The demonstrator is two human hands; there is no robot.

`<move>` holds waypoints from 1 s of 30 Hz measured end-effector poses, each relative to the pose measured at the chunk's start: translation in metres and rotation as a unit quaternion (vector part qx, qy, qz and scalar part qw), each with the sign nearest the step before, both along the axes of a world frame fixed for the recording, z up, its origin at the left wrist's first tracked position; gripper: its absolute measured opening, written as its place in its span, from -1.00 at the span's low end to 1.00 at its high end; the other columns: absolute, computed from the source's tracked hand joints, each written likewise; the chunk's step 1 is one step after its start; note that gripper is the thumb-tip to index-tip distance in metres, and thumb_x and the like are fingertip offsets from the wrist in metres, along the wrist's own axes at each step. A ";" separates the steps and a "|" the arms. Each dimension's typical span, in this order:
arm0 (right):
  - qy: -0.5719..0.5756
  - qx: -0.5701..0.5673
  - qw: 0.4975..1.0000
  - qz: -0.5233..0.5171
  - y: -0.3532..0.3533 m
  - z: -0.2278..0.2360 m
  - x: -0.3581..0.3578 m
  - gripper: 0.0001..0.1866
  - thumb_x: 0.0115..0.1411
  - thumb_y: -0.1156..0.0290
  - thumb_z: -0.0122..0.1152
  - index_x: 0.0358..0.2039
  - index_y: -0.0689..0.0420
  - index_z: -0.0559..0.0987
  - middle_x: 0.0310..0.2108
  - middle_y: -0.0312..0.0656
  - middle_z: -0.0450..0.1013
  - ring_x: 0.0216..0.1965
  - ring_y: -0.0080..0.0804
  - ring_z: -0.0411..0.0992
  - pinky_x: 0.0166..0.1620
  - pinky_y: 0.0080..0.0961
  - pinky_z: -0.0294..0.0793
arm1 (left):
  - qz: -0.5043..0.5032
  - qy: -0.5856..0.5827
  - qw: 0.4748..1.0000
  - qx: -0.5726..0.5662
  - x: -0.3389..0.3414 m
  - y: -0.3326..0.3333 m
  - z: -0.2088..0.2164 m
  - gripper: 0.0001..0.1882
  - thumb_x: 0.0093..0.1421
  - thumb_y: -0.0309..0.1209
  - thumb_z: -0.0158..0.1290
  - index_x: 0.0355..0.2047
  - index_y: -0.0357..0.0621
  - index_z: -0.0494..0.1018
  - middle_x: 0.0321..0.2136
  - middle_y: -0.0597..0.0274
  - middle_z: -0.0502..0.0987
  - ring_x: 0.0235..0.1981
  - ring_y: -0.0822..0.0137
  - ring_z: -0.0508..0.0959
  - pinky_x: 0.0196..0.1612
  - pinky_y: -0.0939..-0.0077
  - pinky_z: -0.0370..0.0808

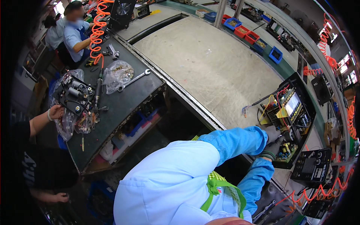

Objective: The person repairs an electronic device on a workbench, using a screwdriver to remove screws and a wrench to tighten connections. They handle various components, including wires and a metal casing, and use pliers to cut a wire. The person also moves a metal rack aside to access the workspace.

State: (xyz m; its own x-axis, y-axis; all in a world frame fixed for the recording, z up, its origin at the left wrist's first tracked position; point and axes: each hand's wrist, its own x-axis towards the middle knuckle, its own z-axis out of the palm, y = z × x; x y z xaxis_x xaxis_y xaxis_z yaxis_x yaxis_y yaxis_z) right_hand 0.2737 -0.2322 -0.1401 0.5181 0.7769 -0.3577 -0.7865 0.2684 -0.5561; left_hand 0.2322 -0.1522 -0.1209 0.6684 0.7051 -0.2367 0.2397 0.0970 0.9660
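Open black metal electronics chassis [300,85], at the right end of a broad grey worktop [210,71]; bare surface leftward to a silver metal edge [187,98]. Grey-gloved left hand [272,134] and right hand [273,148] close together at its near side, grip impossible to tell. Intruding leftward: dark cable [262,99]. Just beside: black knobbed box [312,167].

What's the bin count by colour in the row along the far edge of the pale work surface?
Blue bins: 4
Red bins: 3
Pale bin: 1
Total: 8
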 end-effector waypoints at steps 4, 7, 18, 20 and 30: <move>-0.029 -0.041 0.999 -0.021 0.008 -0.010 0.008 -0.50 0.33 -0.02 -0.11 0.02 0.13 0.46 0.02 -0.09 0.43 0.00 -0.23 0.40 0.11 -0.30 0.33 | -0.007 0.018 1.000 0.018 0.003 0.003 0.000 -0.51 0.17 -0.11 -0.03 -0.13 -0.35 0.46 -0.29 -0.21 0.56 -0.27 -0.05 0.59 -0.18 0.16 0.50; -0.053 -0.030 0.998 -0.017 0.009 -0.022 0.014 -0.48 0.32 -0.03 -0.13 0.03 0.13 0.46 0.03 -0.07 0.41 0.01 -0.24 0.39 0.13 -0.28 0.30 | -0.051 0.045 0.984 0.165 -0.002 0.005 0.002 -0.50 0.17 -0.11 -0.07 -0.13 -0.34 0.47 -0.24 -0.28 0.53 -0.16 -0.14 0.55 -0.07 0.10 0.45; 0.036 -0.050 0.998 -0.003 0.003 0.022 -0.024 -0.35 0.25 -0.17 -0.06 0.10 0.13 0.39 0.08 -0.07 0.38 0.07 -0.19 0.35 0.18 -0.22 0.26 | -0.158 0.076 0.953 0.245 0.005 0.017 -0.009 -0.60 0.22 -0.22 -0.13 -0.17 -0.29 0.50 -0.17 -0.21 0.52 -0.16 -0.06 0.56 -0.07 0.20 0.50; 0.032 -0.051 0.996 -0.060 -0.010 0.004 -0.003 -0.41 0.27 -0.09 -0.04 0.10 0.13 0.39 0.07 -0.08 0.39 0.06 -0.21 0.36 0.17 -0.23 0.28 | -0.178 0.073 0.960 0.203 -0.004 -0.003 0.021 -0.68 0.22 -0.32 -0.09 -0.15 -0.25 0.50 -0.21 -0.18 0.54 -0.17 -0.05 0.57 -0.07 0.21 0.51; -0.102 0.007 0.984 -0.143 0.001 -0.051 0.016 -0.66 0.31 0.26 -0.03 0.01 0.14 0.45 -0.12 -0.20 0.46 -0.15 -0.40 0.44 -0.09 -0.44 0.46 | -0.175 0.054 0.873 0.451 0.015 0.015 -0.041 -0.85 0.03 -0.36 0.12 -0.59 -0.13 0.58 -0.50 -0.05 0.58 -0.38 0.03 0.61 -0.28 0.16 0.54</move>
State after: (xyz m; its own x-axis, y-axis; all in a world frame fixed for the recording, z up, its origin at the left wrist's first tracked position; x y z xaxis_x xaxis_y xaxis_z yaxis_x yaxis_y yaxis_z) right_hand 0.2901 -0.2312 -0.1909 0.7760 0.5934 -0.2139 -0.5504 0.4714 -0.6891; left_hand 0.2477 -0.1373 -0.1616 0.8885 0.3940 0.2354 0.1965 -0.7900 0.5807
